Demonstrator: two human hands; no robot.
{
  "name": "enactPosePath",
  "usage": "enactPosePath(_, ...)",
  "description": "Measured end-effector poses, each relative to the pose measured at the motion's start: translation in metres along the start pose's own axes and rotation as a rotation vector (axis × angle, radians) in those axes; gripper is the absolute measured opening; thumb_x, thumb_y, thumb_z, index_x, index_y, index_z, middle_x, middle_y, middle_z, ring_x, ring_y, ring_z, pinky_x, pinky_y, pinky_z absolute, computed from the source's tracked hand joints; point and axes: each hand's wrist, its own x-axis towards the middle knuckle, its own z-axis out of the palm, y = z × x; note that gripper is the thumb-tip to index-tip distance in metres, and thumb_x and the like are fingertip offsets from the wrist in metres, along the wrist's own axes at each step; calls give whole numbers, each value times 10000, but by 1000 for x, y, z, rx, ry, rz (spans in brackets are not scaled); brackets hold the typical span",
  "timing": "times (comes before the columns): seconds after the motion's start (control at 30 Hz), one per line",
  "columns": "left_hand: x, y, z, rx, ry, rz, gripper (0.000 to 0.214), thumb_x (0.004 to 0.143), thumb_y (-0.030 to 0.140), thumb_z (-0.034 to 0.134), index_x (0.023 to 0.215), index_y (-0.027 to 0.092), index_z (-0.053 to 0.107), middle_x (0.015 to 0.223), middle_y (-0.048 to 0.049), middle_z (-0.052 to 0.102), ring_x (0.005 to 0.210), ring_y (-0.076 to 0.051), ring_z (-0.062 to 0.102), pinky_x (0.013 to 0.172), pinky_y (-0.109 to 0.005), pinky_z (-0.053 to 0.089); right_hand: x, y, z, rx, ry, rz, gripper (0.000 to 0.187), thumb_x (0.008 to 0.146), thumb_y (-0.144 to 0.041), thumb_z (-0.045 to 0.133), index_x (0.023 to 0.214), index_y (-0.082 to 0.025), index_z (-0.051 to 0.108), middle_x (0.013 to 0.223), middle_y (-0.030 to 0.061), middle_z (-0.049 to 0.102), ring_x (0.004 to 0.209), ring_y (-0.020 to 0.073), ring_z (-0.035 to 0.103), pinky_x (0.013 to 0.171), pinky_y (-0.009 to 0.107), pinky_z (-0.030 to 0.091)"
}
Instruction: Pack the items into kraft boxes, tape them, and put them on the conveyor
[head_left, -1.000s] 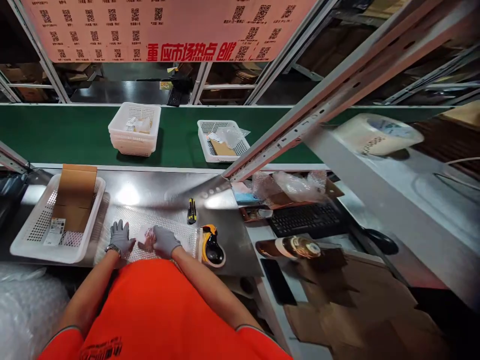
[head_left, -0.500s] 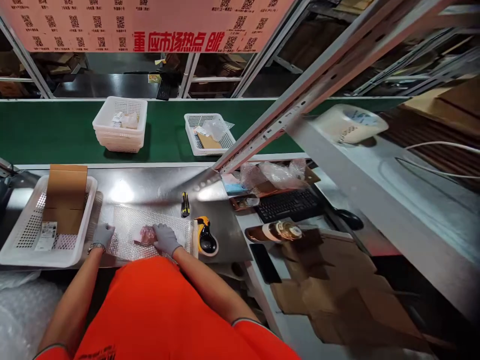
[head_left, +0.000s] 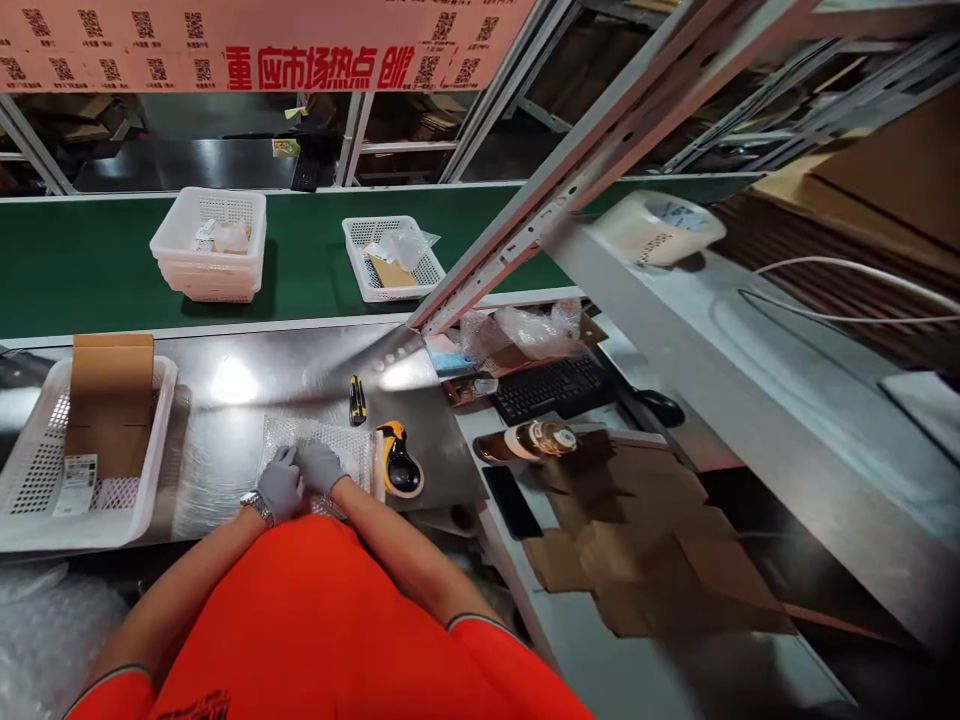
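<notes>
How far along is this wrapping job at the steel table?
Early to midway, I'd judge. Done: the bubble wrap sheet is laid out on the steel table. In hand: the left hand and right hand press together on its near edge, hiding whatever lies beneath. Left: the yellow tool sits untouched beside it, and the flat cardboard still lies in the white basket.
</notes>
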Motion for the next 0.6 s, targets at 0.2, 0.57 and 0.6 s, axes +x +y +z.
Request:
enactPosePath(0.2,-3,-14,-7,25,-71,111,375,959,74,604,1225,161,854,1580,-195,695,1542,-332,552,1313,-490,492,-74,57,31,491,477,121,557,966,-329,662,1496,-166,607,1498,213,682,1419,330,629,1254,492,510)
enactPosePath(0.57,11,-24,-9,44,-53,103,311,981,29,599,1148,189,807,1505,-188,711,1443,-353,599,1174,-481,544,-152,100,75,767,454,756,231,943,-463,510,825,-282,590,937,108,738,965,336,745,943,466,588)
enactPosePath(0.6,13,-23,-9,-2,-28,100,282,962,16,614,1076,187,806,1457,-188,726,1413,-358,607,1141,-471,550,-149,97,68,769,492,729,229,952,-435,484,833,-276,599,982,116,743,999,324,736,972,457,581)
